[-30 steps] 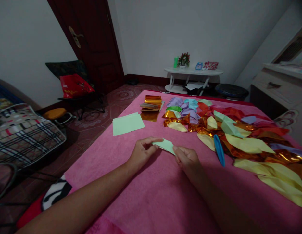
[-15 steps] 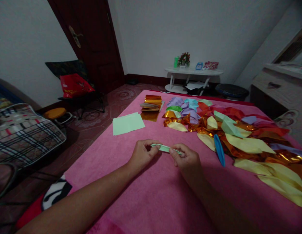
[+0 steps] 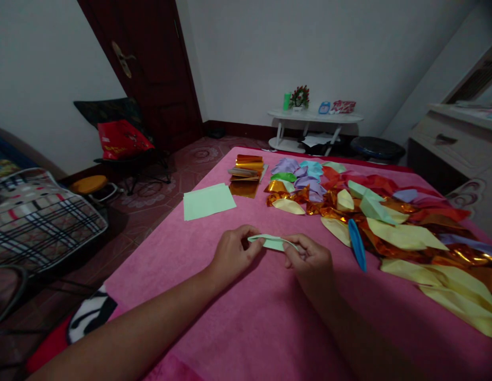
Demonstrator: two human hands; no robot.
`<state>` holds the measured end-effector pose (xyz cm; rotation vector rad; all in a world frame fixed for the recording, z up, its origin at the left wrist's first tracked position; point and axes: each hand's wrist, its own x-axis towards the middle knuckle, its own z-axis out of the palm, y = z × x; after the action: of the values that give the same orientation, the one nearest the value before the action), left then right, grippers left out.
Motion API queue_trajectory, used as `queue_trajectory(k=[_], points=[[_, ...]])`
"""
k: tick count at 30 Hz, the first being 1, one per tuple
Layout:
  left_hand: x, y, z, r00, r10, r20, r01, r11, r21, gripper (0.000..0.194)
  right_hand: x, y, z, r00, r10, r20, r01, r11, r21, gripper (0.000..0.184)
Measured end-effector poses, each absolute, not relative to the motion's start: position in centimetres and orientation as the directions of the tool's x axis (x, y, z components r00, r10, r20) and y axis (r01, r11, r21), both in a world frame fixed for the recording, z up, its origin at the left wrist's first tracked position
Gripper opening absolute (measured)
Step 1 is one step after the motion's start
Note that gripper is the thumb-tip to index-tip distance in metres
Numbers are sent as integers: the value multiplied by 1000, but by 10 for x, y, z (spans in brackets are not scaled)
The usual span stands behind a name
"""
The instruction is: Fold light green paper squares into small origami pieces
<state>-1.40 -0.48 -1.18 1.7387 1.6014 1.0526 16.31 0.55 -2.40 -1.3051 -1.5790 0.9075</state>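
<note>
A narrow strip of folded pale green paper spans the gap between my two hands, just over the pink cloth. My left hand pinches its left end, thumb in front. On the right end, my right hand is closed with the thumb pressed against the near side. The paper's upper edge bows slightly, showing a slim opening between its layers. Beyond my left hand lies a stack of flat pale green sheets. A blue folded paper piece rests to the right of my right hand.
Gold foil sheets are piled behind the green stack. Many folded papers in yellow, purple, orange and gold cover the table's right side. A white side table stands by the wall; a chair holds a red bag.
The folded green paper has tilted so more of its near face shows, and its top edge bows more. My right hand has shifted slightly right and down.
</note>
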Motion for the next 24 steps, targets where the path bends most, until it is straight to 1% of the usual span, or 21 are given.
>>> queue_trajectory(k=[2,4,7,9,12,17,21,24], points=[[-14,-7,-10,16,984,175,659,-142,738,21,164,6,-24,-78,977,199,365,214,-906,15],[-14,-8,-10,45,984,175,719,-154,678,21,164,7,-25,-82,972,221,395,235,-888,13],[-14,-9,-12,73,980,184,753,-175,634,21,163,10,-28,-74,971,227,469,235,-851,13],[-15,-9,-14,81,979,185,762,-181,622,20,163,12,-28,-99,969,227,530,244,-812,15],[-16,-8,-16,80,979,190,761,-183,622,20,163,13,-26,-154,956,251,621,291,-728,20],[-17,-9,-15,88,979,185,764,-186,618,26,165,14,-24,-205,924,322,764,357,-538,31],[-18,-8,-13,66,981,182,806,-160,569,36,165,11,-24,-295,893,340,783,430,-450,35],[-19,-6,-14,41,984,173,859,-123,498,47,165,7,-23,-352,843,407,782,504,-368,41]])
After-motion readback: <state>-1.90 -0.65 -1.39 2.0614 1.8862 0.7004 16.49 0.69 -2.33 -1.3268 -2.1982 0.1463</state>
